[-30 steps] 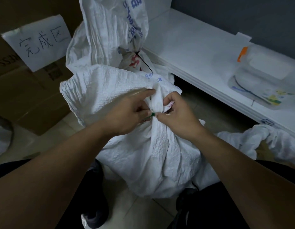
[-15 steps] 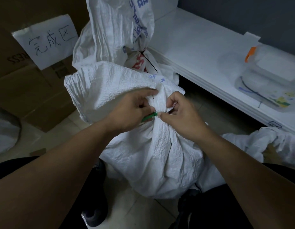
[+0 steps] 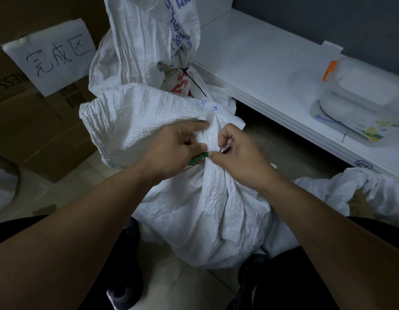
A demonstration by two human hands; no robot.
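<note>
I have both hands together at the gathered neck of the crumpled white woven plastic sack (image 3: 205,209), which stands on the tiled floor directly beneath them, its bulging body running down between my forearms. My left hand (image 3: 171,151) is curled at the left side of the neck, forefinger laid straight over the floppy top flap, thumb and the other fingers closed on the tail of the thin green plastic tie (image 3: 197,158). My right hand (image 3: 238,157) meets it from the other side, thumb and forefinger pinching the near end of that tie against the bunched weave. I cannot tell whether the tie is locked, since the fingers cover its head.

My read on handling: the weave is soft and crushes easily, but it looks slick, so the pleats will want to slide apart if either pinch slackens. The filled body looks slumped and fairly heavy, so I would not lift by the flap. The firm place to hold is the cinched neck just below the tie. The tie itself is light, narrow and springy, best gripped by its tail close to the neck.

Beyond my fingertips stands a second white woven sack with blue print (image 3: 149,41), closed by a black tie (image 3: 192,79). Out past my left hand is a brown cardboard box (image 3: 37,135) bearing a handwritten paper sign (image 3: 48,57); past my right hand, a white bench (image 3: 261,63) carries a clear plastic tub with an orange clip (image 3: 361,101)
</note>
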